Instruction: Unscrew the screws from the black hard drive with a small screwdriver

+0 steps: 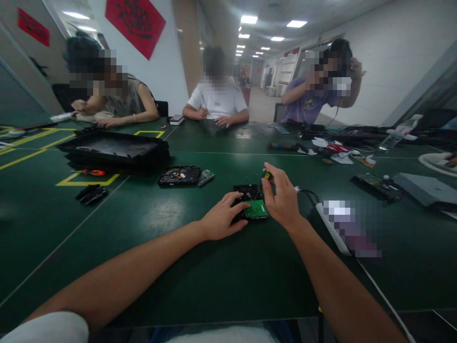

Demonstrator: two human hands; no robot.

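A black hard drive (248,193) lies on the green table (150,224) in front of me, with a green circuit board (255,208) on its near end. My left hand (220,220) rests on the drive's left side, fingers curled against it and holding it down. My right hand (280,196) stands upright on the drive's right side, gripping a small screwdriver with a yellow and black handle (267,175), whose tip is hidden behind the fingers.
A second opened hard drive (179,175) with a loose green board (206,177) lies further left, behind it a stack of black trays (114,150). A white power strip (339,228) and cable lie to my right. Three people sit along the far side.
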